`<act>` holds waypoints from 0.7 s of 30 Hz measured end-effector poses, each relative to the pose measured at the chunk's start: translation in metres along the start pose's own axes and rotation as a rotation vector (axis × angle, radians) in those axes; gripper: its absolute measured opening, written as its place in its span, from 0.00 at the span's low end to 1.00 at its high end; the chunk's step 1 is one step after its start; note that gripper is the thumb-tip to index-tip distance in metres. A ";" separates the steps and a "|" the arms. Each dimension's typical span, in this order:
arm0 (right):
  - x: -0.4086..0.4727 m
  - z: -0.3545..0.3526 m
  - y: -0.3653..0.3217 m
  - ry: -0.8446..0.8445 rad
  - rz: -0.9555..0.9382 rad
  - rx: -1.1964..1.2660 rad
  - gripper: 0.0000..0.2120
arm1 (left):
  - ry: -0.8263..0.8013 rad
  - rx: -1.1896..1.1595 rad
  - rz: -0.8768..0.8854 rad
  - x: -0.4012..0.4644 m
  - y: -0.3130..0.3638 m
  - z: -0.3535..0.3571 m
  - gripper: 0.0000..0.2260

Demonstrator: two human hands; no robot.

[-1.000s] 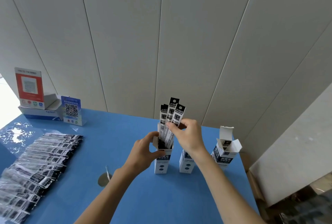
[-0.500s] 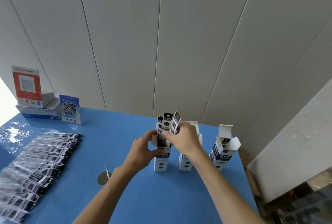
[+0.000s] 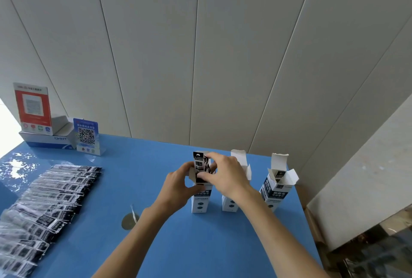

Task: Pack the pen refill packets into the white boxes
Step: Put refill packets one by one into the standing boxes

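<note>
Three white boxes (image 3: pixel 200 199) stand open on the bench (image 3: pixel 200 244), two hands (image 3: pixel 178 188) meet at one, two QR signs (image 3: pixel 87 136) stand far left, and too many loose refill packets (image 3: pixel 49 197) overlap to count.

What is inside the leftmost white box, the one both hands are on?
Black-and-white refill packets stand in the leftmost white box, tops poking above its open mouth. The left hand steadies the box; the right hand presses the packets down. Their lower parts and count are hidden.
</note>
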State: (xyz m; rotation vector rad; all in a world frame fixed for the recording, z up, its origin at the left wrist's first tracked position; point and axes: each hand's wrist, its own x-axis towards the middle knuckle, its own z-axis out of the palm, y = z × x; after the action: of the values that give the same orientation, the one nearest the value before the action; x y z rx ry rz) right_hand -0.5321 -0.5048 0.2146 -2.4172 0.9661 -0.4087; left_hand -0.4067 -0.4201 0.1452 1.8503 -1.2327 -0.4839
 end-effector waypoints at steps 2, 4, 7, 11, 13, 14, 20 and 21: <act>0.001 0.002 0.002 0.074 -0.024 0.026 0.18 | 0.003 -0.005 0.000 0.000 0.000 0.000 0.23; 0.002 0.004 0.001 0.158 -0.071 0.023 0.13 | 0.004 -0.005 0.004 0.000 0.000 0.001 0.23; 0.002 0.011 0.000 0.118 -0.093 -0.150 0.11 | 0.005 -0.012 0.012 0.000 0.000 0.002 0.23; 0.003 0.013 0.003 -0.002 -0.038 -0.224 0.15 | 0.012 -0.018 0.026 -0.001 0.000 0.002 0.24; 0.003 0.010 0.002 0.053 -0.051 -0.172 0.19 | 0.019 -0.024 0.027 -0.001 -0.002 0.003 0.23; 0.003 0.009 0.002 0.099 -0.066 -0.149 0.18 | 0.021 -0.024 0.022 -0.001 -0.003 0.003 0.23; 0.008 0.015 0.005 0.082 -0.165 -0.137 0.07 | 0.019 -0.002 0.010 0.001 -0.005 0.004 0.24; 0.008 0.018 0.006 0.016 -0.156 -0.212 0.08 | 0.016 0.005 0.009 0.001 -0.006 0.004 0.24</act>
State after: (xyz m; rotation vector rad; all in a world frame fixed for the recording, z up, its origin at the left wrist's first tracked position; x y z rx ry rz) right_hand -0.5220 -0.5087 0.1972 -2.6966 0.8685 -0.3990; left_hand -0.4058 -0.4215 0.1378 1.8484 -1.2320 -0.4614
